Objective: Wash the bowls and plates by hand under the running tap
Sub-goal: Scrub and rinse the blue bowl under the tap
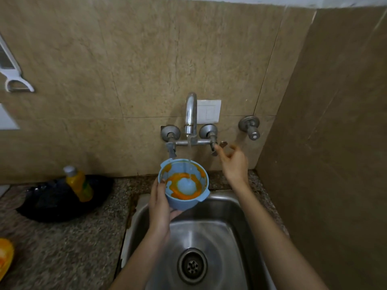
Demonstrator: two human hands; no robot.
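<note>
Hands divided: left hand [161,197] grips the blue bowl [184,185] directly below the tap [191,114]; right hand [234,164], fingers loose, beside the tap's handle [213,146]. Rinsing step; next, rub off the orange residue [182,177]

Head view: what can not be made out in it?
All in the head view:
- right hand: motion blur; whether it touches the tap handle is unclear.
- orange object and white holder: cut off by the left edge.
- blue bowl underside: hidden by the left hand.
- black pan: contents too dark.
</note>
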